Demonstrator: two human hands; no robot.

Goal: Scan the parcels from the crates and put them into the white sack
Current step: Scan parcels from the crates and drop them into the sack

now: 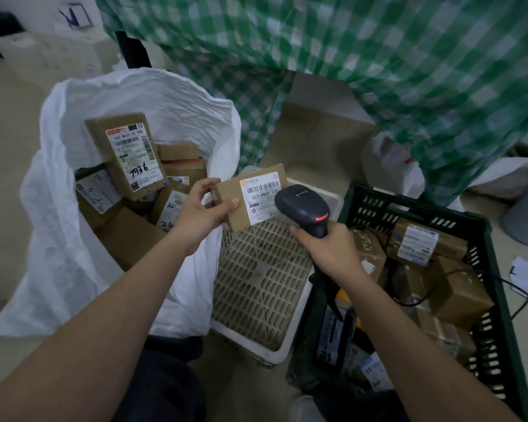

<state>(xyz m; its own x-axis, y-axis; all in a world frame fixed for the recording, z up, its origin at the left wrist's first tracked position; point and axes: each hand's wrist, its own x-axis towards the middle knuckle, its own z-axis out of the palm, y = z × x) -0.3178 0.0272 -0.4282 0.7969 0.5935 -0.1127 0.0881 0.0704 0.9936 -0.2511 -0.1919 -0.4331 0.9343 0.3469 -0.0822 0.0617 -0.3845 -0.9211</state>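
Head view: the left hand [203, 208] grips a small brown parcel [252, 197] by its left end — thumb on the top face, fingers curled round the far edge. The parcel is held in the air, label up, over the gap between the white sack [52, 208] and the white crate [256, 287]. Its label shows a barcode and the print "507-PB02".

The right hand [329, 248] is wrapped round the handle of a dark scanner [304, 205], whose head sits just over the right edge of the parcel's label; a red light glows on the scanner's neck.

The sack stands open at left, with several brown parcels inside — one box [125, 153] leans upright with "1936" written on its label. The white crate lies between sack and green crate [488, 300], its slotted floor bare where it shows. The green crate at right holds more brown boxes and a black cable [518, 296] that runs out over its rim. A green checked cloth [378, 71] hangs behind, with a cardboard flap [317, 129] below it.
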